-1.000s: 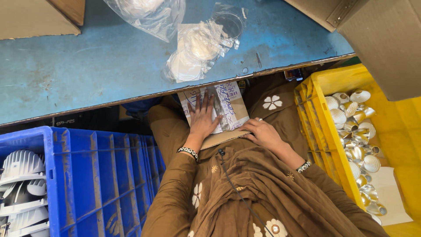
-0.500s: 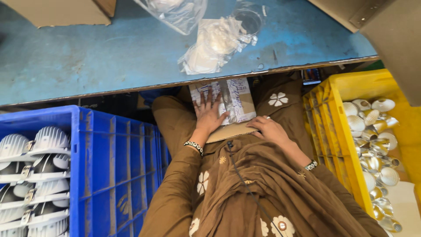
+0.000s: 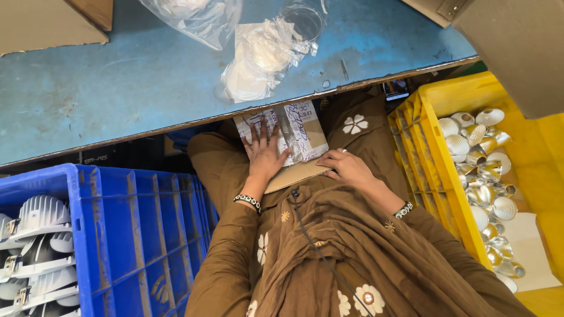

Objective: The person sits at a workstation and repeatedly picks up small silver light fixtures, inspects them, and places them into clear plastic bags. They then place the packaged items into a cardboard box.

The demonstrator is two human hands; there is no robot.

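Landmark: the cardboard piece (image 3: 294,170) lying on the person's lap, just below the edge of the blue worktable (image 3: 117,88).
Left hand (image 3: 264,155): flat on the cardboard, fingers spread and pressed onto the handwritten paper label (image 3: 288,132) taped over it — palm down, nothing clasped.
Right hand (image 3: 346,167): resting at the cardboard's right edge, fingers loosely curled against it; I cannot tell whether it pinches the edge or only touches.
Wrists: a beaded bracelet (image 3: 247,201) on the left, another (image 3: 403,209) on the right, both nearer the body than the cardboard.
Clothing: brown cloth with white flowers — it lies under and around the cardboard.
Left of the cardboard: a blue plastic crate (image 3: 135,235), with white ribbed lamp housings (image 3: 35,214) stacked at its far left.
Right of the cardboard: a yellow crate (image 3: 435,170) holding a heap of shiny silver reflector cups (image 3: 482,170).
Above the cardboard: clear plastic bags (image 3: 264,53) with pale round parts lying on the worktable, well apart from both hands.
Upper corners: brown cartons (image 3: 505,41) on the table's far sides.
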